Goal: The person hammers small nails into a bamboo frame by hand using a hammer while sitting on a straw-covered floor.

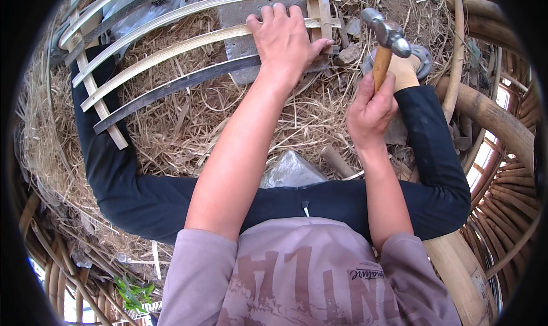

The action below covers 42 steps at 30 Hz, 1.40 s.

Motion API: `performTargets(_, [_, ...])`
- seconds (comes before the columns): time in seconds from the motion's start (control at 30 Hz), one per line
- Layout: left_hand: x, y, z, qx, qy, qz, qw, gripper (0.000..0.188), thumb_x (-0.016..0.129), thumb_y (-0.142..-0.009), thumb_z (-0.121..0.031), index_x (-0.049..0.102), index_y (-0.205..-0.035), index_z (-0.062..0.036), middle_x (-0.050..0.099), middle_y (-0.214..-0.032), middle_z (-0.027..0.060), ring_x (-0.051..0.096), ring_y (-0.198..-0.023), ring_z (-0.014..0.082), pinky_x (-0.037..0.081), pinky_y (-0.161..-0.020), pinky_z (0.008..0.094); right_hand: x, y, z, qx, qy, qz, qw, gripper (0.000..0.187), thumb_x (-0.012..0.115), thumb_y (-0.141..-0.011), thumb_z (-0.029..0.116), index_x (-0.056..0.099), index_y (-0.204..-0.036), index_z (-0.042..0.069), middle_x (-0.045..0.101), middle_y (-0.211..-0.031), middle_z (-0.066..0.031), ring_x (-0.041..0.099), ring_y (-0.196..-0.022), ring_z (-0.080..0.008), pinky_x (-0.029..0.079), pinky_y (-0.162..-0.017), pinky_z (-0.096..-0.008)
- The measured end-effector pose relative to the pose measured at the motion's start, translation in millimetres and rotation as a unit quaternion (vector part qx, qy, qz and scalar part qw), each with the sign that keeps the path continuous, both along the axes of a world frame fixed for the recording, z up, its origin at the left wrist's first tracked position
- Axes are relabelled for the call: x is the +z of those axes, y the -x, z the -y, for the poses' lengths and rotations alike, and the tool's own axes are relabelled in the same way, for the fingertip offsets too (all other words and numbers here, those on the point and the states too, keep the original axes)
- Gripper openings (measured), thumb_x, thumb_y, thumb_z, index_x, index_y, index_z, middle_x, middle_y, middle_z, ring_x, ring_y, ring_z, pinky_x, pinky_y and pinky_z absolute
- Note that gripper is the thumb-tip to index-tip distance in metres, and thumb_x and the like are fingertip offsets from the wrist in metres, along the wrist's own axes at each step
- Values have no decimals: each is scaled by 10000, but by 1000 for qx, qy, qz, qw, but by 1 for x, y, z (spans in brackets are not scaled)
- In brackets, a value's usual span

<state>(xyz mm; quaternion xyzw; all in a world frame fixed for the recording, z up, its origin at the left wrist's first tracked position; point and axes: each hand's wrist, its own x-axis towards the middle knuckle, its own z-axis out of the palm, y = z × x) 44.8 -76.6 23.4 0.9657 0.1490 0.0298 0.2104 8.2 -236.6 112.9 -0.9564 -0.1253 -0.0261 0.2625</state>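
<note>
A frame of long wooden slats (188, 47), most pale and some dark, lies in front of me with crosspieces at its ends. My left hand (281, 43) rests on its right part, fingers spread over a pale slat and thumb stretched out by the right crosspiece (323, 12). Whether the fingertips hook under the slat cannot be made out. Beneath that part sits a flat grey block (237, 49). My right hand (371, 106) is closed around the wooden handle of a ball-peen hammer (382, 61), its metal head raised to the right of the frame.
Straw and wood shavings (188, 120) cover the ground. Between my legs stands a grey stone (292, 169) beside a short wooden piece (337, 162). A clear plastic bag (148, 12) lies under the slats. Curved poles (491, 106) and woven canes crowd the right side.
</note>
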Motion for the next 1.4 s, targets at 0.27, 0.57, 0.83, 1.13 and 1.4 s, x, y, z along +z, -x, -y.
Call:
performTargets(0.27, [-1,0,1,-6,0,7,1000,767,768,-696,-739,691,-1067,-71,624,-1063,91,549,-1090,261,348,-954,507,-12,-11,1,-29,-24,-4,999,217,672,-993,196,559,-984,11,569,-615,-103,617,-523,-253,441,-509,-389])
performTargets(0.57, [-2,0,-1,-1,-4,15,1000,795,773,-675,-750,696,-1060,-59,631,-1060,92,559,-1088,264,359,-959,518,-30,-89,-11,-40,-83,-113,989,514,908,-791,368,540,-891,23,521,-634,4,506,-571,-97,450,-530,-297])
performTargets(0.83, [-7,2,-1,2,-6,39,999,783,774,-665,-754,694,-1020,-61,624,-1023,94,557,-1053,261,343,-925,494,-63,-99,-6,-75,-219,-275,933,472,885,-834,372,522,-895,76,527,-721,42,485,-564,-30,413,-471,-212])
performTargets(1.13, [-5,1,0,-2,-7,29,1000,756,784,-674,-733,692,-1026,-69,626,-1026,95,560,-1060,263,341,-933,497,-65,-99,-7,-101,-257,-297,914,516,894,-820,380,493,-962,88,509,-753,46,480,-530,-22,388,-402,-194])
performTargets(1.4, [-5,1,0,-5,-12,18,1000,761,790,-683,-725,695,-1043,-62,625,-1034,93,559,-1068,258,343,-935,501,-68,-98,-6,-110,-267,-311,905,540,887,-815,425,491,-974,94,503,-743,41,476,-537,-29,389,-412,-193])
